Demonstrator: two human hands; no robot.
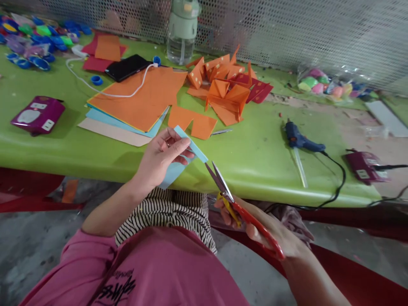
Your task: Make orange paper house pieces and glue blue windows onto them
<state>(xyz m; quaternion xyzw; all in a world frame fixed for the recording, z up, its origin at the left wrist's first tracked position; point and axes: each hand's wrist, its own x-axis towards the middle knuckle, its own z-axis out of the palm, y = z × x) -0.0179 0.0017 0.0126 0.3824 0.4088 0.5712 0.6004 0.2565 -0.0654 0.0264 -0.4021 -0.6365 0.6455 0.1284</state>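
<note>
Between the thumb and fingers of my left hand (pixel 162 155) is a folded strip of light blue paper (pixel 198 149), held above the table's front edge. A wider piece of blue paper (pixel 174 173) hangs below that hand; whether it joins the strip I cannot tell. My right hand (pixel 255 221) grips scissors (pixel 228 191) with red and yellow handles. Their blades are parted, with the tips close to the strip's lower right end. Just beyond my left hand lies a cut piece of orange paper (pixel 204 126).
Orange sheets (pixel 137 97) and a black phone (pixel 127 68) lie left of folded orange paper shapes (pixel 226 93). A water bottle (pixel 182 34) stands behind. On the right are a glue gun (pixel 301 138) with its cord and a purple power box (pixel 366 165); another purple box (pixel 38 114) sits left.
</note>
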